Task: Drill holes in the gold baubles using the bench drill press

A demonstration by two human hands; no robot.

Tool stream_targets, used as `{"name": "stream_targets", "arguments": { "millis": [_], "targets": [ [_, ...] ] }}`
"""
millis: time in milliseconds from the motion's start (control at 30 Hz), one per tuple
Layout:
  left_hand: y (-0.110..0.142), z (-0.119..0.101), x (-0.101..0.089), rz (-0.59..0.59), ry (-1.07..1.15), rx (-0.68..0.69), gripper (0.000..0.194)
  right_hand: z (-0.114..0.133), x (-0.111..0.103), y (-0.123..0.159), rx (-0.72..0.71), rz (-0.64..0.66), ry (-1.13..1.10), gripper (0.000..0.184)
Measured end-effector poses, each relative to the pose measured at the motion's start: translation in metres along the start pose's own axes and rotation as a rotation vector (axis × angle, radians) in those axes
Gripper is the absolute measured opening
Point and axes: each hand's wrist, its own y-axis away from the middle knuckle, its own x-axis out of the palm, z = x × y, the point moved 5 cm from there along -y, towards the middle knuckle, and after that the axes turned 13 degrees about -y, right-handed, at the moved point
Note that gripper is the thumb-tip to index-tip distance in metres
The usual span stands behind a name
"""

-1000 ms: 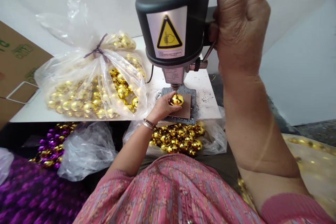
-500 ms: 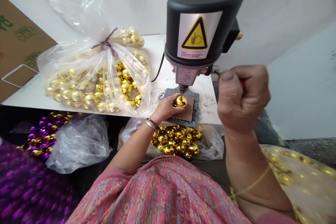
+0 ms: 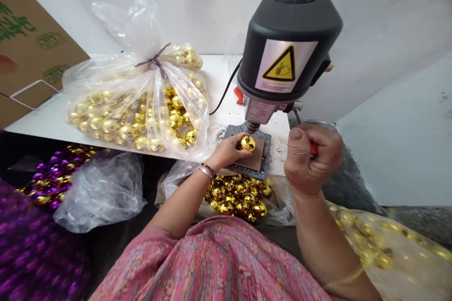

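Note:
Under the chuck of a black drill press [image 3: 282, 56], my left hand [image 3: 230, 150] grips a shiny gold mirror-faceted ball [image 3: 247, 143] between thumb and fingers. The ball sits over a brown board [image 3: 252, 160] on the grey drill base [image 3: 266, 150]. At the ball's top is the drill bit, but I cannot tell whether it is in the ball. To the right, my right hand [image 3: 312, 157] is wrapped round the red-tipped feed lever [image 3: 313, 149] of the press. Dark shavings lie scattered about the base.
A tied clear bag [image 3: 137, 108] of gold balls stands on the white table [image 3: 222, 70], left of the press. An open bag of gold balls [image 3: 240, 195] lies below the table's front edge. A cardboard box [image 3: 31, 42] leans at far left; purple and gold balls [image 3: 52, 176] lie lower left.
My right hand has come down and inward with the feed lever. My left hand still holds the ball beneath the chuck. The whole view has shifted slightly.

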Motion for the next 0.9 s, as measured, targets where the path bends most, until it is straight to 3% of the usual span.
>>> {"name": "stream_targets", "arguments": {
  "millis": [333,433,533,667,900],
  "targets": [
    [0.002,-0.003,0.000,-0.003,0.011,0.014,0.052,-0.006,0.004,0.017,-0.060,-0.042,-0.017,0.012],
    [0.003,-0.003,0.000,-0.011,0.003,0.011,0.050,-0.006,0.001,0.002,-0.033,-0.083,0.016,0.014],
    [0.008,-0.003,-0.002,-0.044,0.021,0.000,0.052,-0.011,-0.001,-0.031,0.087,-0.116,0.044,0.027],
    [0.030,-0.001,-0.005,-0.090,0.069,-0.015,0.055,-0.024,0.005,-0.066,0.292,-0.097,-0.051,0.051],
    [0.079,0.005,-0.014,-0.036,-0.031,0.082,0.054,-0.021,0.008,-0.068,0.303,-0.130,-0.121,0.051]
  ]
}}
